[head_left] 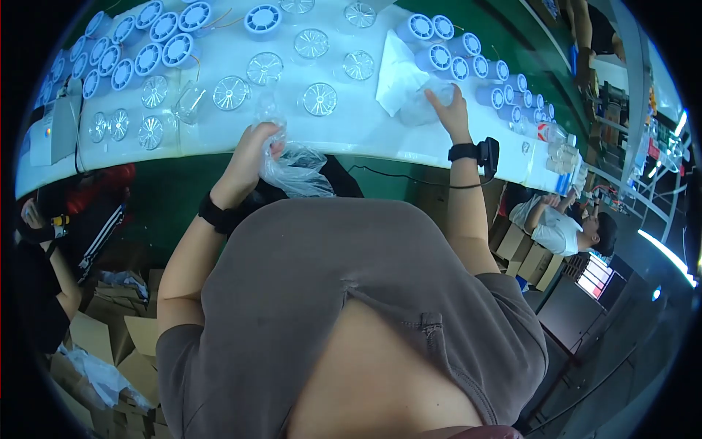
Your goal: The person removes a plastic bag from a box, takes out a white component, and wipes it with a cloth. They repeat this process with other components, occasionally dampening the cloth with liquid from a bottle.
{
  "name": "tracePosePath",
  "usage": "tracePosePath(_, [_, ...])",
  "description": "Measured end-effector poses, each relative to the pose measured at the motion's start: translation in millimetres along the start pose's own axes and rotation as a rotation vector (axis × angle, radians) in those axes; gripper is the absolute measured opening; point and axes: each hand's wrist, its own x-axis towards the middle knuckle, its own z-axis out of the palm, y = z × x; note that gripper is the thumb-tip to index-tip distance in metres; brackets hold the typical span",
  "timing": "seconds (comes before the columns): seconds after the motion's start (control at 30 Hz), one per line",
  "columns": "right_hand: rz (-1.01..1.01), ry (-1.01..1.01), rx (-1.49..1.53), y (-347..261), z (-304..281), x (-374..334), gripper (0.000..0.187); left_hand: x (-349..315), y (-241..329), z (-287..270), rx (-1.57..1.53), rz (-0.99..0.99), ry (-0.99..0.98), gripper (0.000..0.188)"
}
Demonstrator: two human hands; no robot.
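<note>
My left hand (253,159) is closed around a crumpled clear plastic bag (296,170), which hangs past the table's near edge. My right hand (451,117) reaches over the table with thumb and fingers spread apart. Against its fingers is a hazy, see-through plastic piece (418,110); whether it is a cup or a bag I cannot tell. A white sheet (397,72) lies just beyond that piece. Several clear round containers with ribbed ends, such as one container (320,99), stand between my hands and farther left.
Blue-white cylinders with slotted round ends crowd the left (148,58) and right (439,56) of the white table (351,139). A white box (55,135) sits at the left end. A black cable (409,178) runs from my right wrist device. Cardboard (110,336) and other people are nearby.
</note>
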Motion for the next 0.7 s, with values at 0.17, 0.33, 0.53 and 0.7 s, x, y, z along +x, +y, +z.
tracePosePath(0.17, [0.170,0.009,0.362,15,9,8,0.045,8,4,37,0.512,0.183,0.126,0.027])
tracePosePath(0.33, [0.305,0.199,0.928,-25,-36,13,0.036,33,-6,66,0.636,0.617,0.173,0.039])
tracePosePath(0.53, [0.666,-0.904,2.240,-129,-54,-21,0.032,22,20,109,1.259,0.819,0.267,0.046])
tracePosePath(0.7, [0.619,-1.185,2.001,-173,-31,-22,0.033,5,29,100,1.417,0.740,0.486,0.040])
